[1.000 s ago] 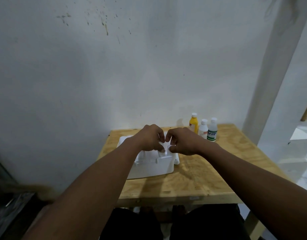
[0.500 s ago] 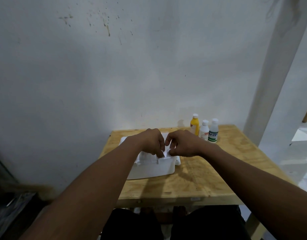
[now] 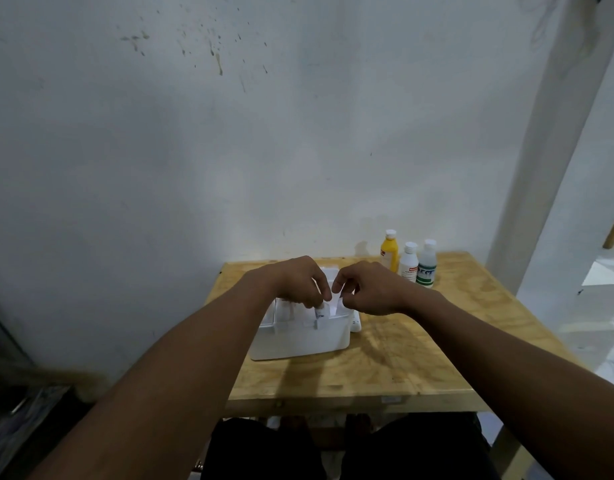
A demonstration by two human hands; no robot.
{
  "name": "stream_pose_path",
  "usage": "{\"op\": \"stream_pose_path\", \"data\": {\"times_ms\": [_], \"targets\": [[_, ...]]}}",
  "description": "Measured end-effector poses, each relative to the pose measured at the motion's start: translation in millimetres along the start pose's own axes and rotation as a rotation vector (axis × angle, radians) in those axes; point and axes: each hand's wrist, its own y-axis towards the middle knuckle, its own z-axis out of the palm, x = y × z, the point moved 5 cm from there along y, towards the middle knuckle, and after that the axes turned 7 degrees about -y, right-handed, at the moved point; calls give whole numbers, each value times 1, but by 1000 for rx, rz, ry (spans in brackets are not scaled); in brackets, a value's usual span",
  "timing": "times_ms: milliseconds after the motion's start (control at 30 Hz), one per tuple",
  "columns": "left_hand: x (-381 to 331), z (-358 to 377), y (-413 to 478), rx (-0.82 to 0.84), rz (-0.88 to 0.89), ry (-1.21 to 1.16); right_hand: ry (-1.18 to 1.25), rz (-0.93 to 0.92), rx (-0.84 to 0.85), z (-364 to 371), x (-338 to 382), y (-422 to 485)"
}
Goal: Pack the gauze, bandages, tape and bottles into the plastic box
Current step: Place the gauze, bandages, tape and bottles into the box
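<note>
A white plastic box (image 3: 298,341) sits on the wooden table (image 3: 395,368), left of centre. Both hands hover over its right part. My left hand (image 3: 298,282) pinches a small white item (image 3: 320,312) that stands on end in the box. My right hand (image 3: 371,289) pinches a white strip or packet (image 3: 334,304) right beside it. What these white items are is too small to tell. Three bottles stand at the back right: a yellow bottle (image 3: 389,252), a white bottle (image 3: 408,264) and a clear bottle with a green label (image 3: 427,266). The box's inside is mostly hidden.
A small white object (image 3: 356,325) lies against the box's right end. A stained wall runs right behind the table. A white post (image 3: 555,150) rises at the right. My dark-clothed legs are under the table's near edge. Dark clutter lies on the floor at the lower left.
Both hands have lowered slightly into the box's right part, and their fingertips have drawn a little apart, showing the white items between them. The bottles have not moved.
</note>
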Motion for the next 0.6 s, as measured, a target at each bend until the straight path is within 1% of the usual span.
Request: {"op": "stream_pose_path", "data": {"times_ms": [167, 333, 600], "targets": [[-2, 3, -1, -42, 38, -47, 19, 0, -19, 1, -4, 0], [0, 1, -2, -39, 23, -40, 60, 10, -57, -1, -11, 0], [0, -2, -3, -61, 16, -36, 61, -17, -100, -1, -11, 4]]}}
